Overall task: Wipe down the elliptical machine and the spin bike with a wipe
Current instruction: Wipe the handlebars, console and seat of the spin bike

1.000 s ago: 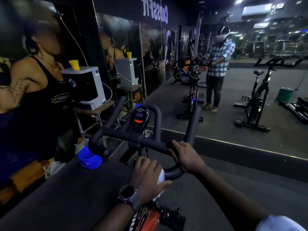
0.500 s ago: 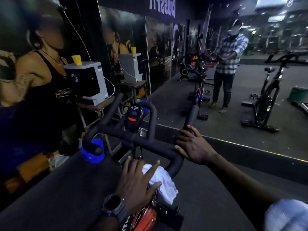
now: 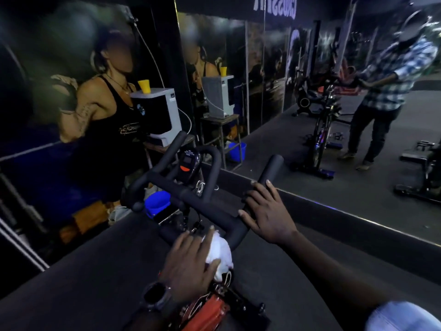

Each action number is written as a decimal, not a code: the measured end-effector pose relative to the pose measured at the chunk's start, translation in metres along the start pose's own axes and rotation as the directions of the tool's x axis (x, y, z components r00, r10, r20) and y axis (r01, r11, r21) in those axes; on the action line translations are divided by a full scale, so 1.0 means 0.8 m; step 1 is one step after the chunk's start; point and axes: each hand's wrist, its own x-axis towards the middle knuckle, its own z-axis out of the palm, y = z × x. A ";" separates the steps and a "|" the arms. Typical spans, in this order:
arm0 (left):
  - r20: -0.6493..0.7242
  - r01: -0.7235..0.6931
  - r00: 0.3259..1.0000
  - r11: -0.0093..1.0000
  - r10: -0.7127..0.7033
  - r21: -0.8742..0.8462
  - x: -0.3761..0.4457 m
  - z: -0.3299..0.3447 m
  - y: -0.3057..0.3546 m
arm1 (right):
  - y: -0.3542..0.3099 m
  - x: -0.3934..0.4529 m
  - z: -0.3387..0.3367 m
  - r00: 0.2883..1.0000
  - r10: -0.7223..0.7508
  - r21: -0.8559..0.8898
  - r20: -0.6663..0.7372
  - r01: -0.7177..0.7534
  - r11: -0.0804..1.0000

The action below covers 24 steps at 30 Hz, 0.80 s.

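The spin bike's black handlebar (image 3: 191,197) stands right in front of me, with a small console (image 3: 188,163) at its middle and a red frame part (image 3: 210,311) below. My left hand (image 3: 191,261), a watch on its wrist, presses a crumpled white wipe (image 3: 222,249) against the near bend of the bar with fairly straight fingers. My right hand (image 3: 267,211) lies over the right arm of the handlebar, fingers spread and extended. No elliptical machine can be made out for certain.
A large wall mirror (image 3: 310,115) ahead reflects me, this bike and other bikes. To the left, a white appliance (image 3: 162,111) with a yellow cup (image 3: 144,86) sits on a stool. A blue bucket (image 3: 157,203) stands below the handlebar. A dark raised ledge (image 3: 71,271) runs along the left.
My right hand loosened from gripping the bar and slid up its right arm, fingers now spread. My left hand flattened over the wipe and stays at the near bend.
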 end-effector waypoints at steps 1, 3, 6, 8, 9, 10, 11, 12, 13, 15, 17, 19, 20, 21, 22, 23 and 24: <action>-0.002 0.000 1.000 1.000 0.000 0.014 -0.003 -0.001 -0.008 | 0.000 -0.001 0.001 1.000 -0.002 0.016 -0.018 0.003 1.000; -0.018 0.024 1.000 1.000 -0.024 0.019 -0.006 0.003 -0.009 | -0.001 -0.002 0.003 0.999 -0.011 0.041 -0.049 0.013 0.999; -0.129 0.025 0.991 1.000 -0.026 -0.009 0.001 0.016 0.019 | -0.002 -0.001 0.001 0.997 -0.011 0.058 -0.075 0.015 0.998; -0.196 0.029 0.980 0.999 -0.035 -0.035 0.011 0.027 0.042 | -0.001 -0.001 0.000 0.998 -0.006 0.071 -0.066 0.011 0.997; -0.217 0.048 0.975 0.998 -0.056 -0.041 0.017 0.031 0.051 | 0.000 -0.002 0.000 0.998 -0.004 0.074 -0.060 0.008 0.997; -0.231 0.078 0.969 0.996 -0.086 -0.043 0.024 0.034 0.060 | 0.000 -0.002 0.000 0.998 -0.004 0.076 -0.056 0.008 0.997; -0.236 0.112 0.964 0.993 -0.119 -0.045 0.032 0.036 0.067 | 0.001 -0.002 0.000 0.999 -0.004 0.079 -0.052 0.008 0.997; -0.227 0.145 0.962 0.988 -0.151 -0.044 0.041 0.034 0.074 | 0.000 -0.001 0.001 0.999 -0.003 0.086 -0.053 0.007 0.996; -0.207 0.179 0.961 0.983 -0.183 -0.036 0.050 0.030 0.080 | 0.000 -0.001 0.003 0.998 -0.002 0.092 -0.057 0.007 0.996; -0.153 0.237 0.960 0.971 -0.235 -0.006 0.063 0.024 0.089 | -0.001 -0.002 0.005 0.997 -0.001 0.098 -0.074 0.009 0.995; -0.118 0.258 0.960 0.966 -0.254 0.016 0.066 0.025 0.090 | 0.001 -0.003 0.007 0.996 -0.007 0.105 -0.093 0.017 0.994; -0.101 0.271 0.958 0.962 -0.268 0.021 0.054 0.022 0.082 | 0.004 -0.003 0.005 0.996 -0.012 0.106 -0.091 0.022 0.994; -0.090 0.277 0.957 0.961 -0.275 0.015 0.046 0.020 0.077 | 0.005 -0.003 0.004 0.996 -0.014 0.107 -0.085 0.023 0.994; -0.088 0.280 0.957 0.960 -0.278 0.011 0.036 0.017 0.070 | 0.006 -0.002 0.003 0.996 -0.015 0.106 -0.083 0.024 0.994; -0.092 0.276 0.957 0.961 -0.275 0.000 0.026 0.015 0.066 | 0.006 -0.003 0.004 0.997 -0.013 0.103 -0.081 0.022 0.994; -0.107 0.261 0.959 0.965 -0.261 -0.016 0.018 0.014 0.064 | 0.005 -0.003 0.005 0.997 -0.009 0.103 -0.082 0.018 0.995; -0.131 0.240 0.962 0.970 -0.241 -0.028 0.012 0.015 0.063 | 0.004 -0.002 0.004 0.996 -0.006 0.105 -0.084 0.015 0.994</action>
